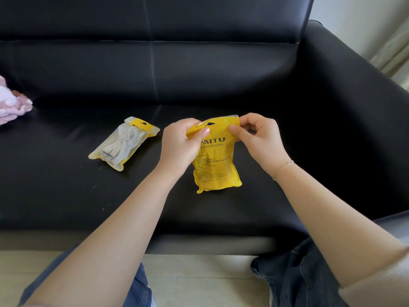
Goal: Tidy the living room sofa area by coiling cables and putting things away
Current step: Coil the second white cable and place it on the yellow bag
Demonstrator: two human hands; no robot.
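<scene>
- Head view: the left hand is pinching the top left corner of the yellow pouch, thumb lying across the printed face and the other fingers curled behind it.
- The right hand is pinching the top right corner of the same pouch, thumb in front and fingers curled behind the sealed top edge.
- Both grips are clamping on the pouch's top strip, on either side of the hanging hole; the pouch body is hanging below the two grips with its printed side facing the camera.
- The lower end of the pouch is sitting close to the black sofa seat; whether it is touching the seat cannot be told.
- A thin bracelet is lying around the right wrist, below the right grip.
- To the left of the left grip, well apart from it, a clear-fronted pouch is lying flat on the seat, showing a coiled white cable inside.
- Far left of both grips, at the frame edge, a pink fabric item is resting on the seat.
- Below the grips, beyond the seat's front edge, the person's knees in dark jeans are showing above a pale floor.
</scene>
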